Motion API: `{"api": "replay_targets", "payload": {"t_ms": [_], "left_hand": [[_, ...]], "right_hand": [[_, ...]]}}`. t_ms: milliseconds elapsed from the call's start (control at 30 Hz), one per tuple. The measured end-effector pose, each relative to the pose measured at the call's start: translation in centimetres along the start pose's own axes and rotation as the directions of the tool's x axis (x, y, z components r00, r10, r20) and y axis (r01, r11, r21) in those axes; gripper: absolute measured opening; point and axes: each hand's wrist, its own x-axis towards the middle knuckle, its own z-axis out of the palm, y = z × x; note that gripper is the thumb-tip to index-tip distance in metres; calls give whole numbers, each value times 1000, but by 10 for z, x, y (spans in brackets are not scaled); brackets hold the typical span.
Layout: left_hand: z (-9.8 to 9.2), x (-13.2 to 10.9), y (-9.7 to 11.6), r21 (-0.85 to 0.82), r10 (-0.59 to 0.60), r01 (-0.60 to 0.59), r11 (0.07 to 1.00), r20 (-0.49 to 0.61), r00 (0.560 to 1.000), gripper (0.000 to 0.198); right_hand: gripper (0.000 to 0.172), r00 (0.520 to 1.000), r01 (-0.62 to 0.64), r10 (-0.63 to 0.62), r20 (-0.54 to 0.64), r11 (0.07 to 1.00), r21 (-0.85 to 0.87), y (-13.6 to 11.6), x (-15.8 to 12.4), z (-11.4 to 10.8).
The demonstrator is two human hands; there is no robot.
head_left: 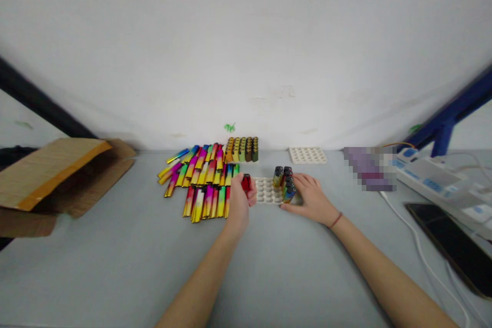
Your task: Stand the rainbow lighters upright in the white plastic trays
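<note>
My left hand (241,197) is closed around a dark red lighter (246,182), holding it upright at the left end of a white tray (267,196) with rows of round holes. Several lighters (288,192) with dark tops stand in the right part of this tray. My right hand (313,200) spans the tray's right end, thumb at the near corner and fingers along the far side, beside the standing lighters. Left of my left hand, many shiny multicoloured lighters (209,171) lie in a loose pile on the grey table.
Behind the pile stands a filled block of upright lighters (242,149). Another white tray (307,155) lies near the wall. An open cardboard box (65,177) is at left. At right are a power strip (434,184), a white cable (415,238) and a dark phone (449,243).
</note>
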Motion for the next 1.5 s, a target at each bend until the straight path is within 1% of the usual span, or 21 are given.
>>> {"api": "replay_targets", "payload": {"t_ms": [100,233,467,533,633,733,800,900,967,1033,1100,1167,1233,1400,1500], "left_hand": [[1,-1,1,20,-11,11,1000,5,1000,41],[1,-2,3,26,18,-18,999,-7,1000,40],[-1,-1,-1,-34,63,-66,997,-75,995,41],[-1,0,-2,-25,95,-97,995,-85,992,43],[-2,0,-6,49,210,-208,977,-57,976,38],[-5,0,-12,199,365,-359,912,8,931,22],[-8,0,-17,317,455,-449,835,61,889,15],[-12,3,-23,495,580,-566,659,145,801,17],[-15,7,-25,561,627,-626,541,227,745,17],[-17,10,-25,579,625,-663,475,308,717,17],[-17,12,-25,582,605,-680,446,364,708,18],[-17,12,-25,590,574,-680,435,400,714,19],[-16,11,-26,590,537,-674,445,426,728,20],[-15,12,-33,605,453,-641,471,457,765,22],[-15,14,-36,617,430,-638,461,473,769,24]], "right_hand": [[70,1000,-7,7,-4,1000,1,1,0,1],[69,1000,-6,6,-3,1000,1,2,-1,2],[69,1000,-5,5,2,1000,-4,3,-1,2],[69,1000,-6,6,6,1000,-4,2,-1,1],[69,1000,-6,6,9,1000,-7,1,-1,0],[69,1000,-8,9,9,1000,-14,1,-1,0],[69,1000,-10,10,7,1000,-17,1,-1,0],[68,1000,-12,12,3,1000,-11,1,-1,0],[69,1000,-7,7,1,1000,-4,0,0,0],[70,1000,-1,1,2,1000,1,0,0,0],[70,1000,1,-1,4,1000,2,-1,0,-1],[69,1000,-3,3,3,1000,3,-1,0,-1],[68,1000,-4,4,0,1000,8,-1,0,-1],[69,1000,2,-2,3,1000,18,0,0,-1],[69,1000,7,-7,-1,1000,13,0,0,-1]]}}
